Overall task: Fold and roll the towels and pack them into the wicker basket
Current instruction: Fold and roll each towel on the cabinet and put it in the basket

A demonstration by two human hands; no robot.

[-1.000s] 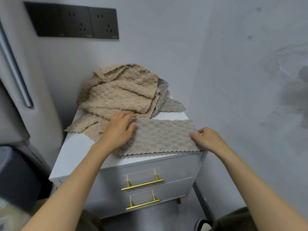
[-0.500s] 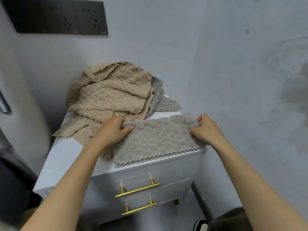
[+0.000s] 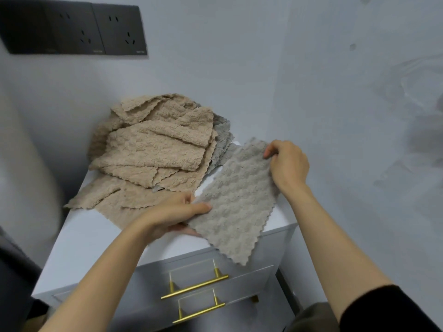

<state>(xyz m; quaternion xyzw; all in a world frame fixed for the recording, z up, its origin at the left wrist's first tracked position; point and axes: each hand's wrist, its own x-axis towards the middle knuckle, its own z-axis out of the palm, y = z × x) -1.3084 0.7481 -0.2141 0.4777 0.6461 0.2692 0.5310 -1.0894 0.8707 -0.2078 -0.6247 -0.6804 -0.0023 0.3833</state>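
A folded grey-beige towel (image 3: pixel 237 200) lies slanted over the right front of the white cabinet top (image 3: pixel 91 238), its lower end hanging past the front edge. My left hand (image 3: pixel 177 212) pinches its near left edge, thumb on top. My right hand (image 3: pixel 287 164) grips its far right corner, lifted a little. A heap of several tan towels (image 3: pixel 153 149) sits at the back of the top, with a grey towel (image 3: pixel 221 140) showing under its right side. No wicker basket is in view.
The cabinet has two drawers with gold handles (image 3: pixel 194 287) in front. Walls stand close behind and to the right. A black socket panel (image 3: pixel 79 29) is on the back wall. A dark object (image 3: pixel 14 271) stands low at the left.
The grey-beige towel has turned from lying flat along the front edge to slanting. My right hand moved back and up with its corner; my left hand shifted toward me.
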